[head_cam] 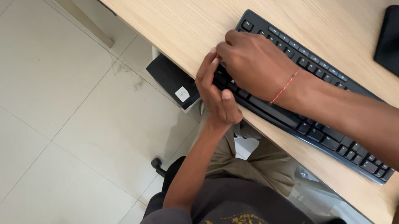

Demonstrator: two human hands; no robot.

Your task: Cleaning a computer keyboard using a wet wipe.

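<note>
A black keyboard (302, 109) lies flat on the light wood desk (188, 14), set slantwise and running from upper left to lower right along the desk's near edge. Its keys face up in full rows. The left end is partly covered by both hands, so those keys are hidden; the right end lies bare and close to the edge

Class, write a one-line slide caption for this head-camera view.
Seated at a wooden desk, a person rests both hands, left hand and right hand, on a black keyboard.
</note>
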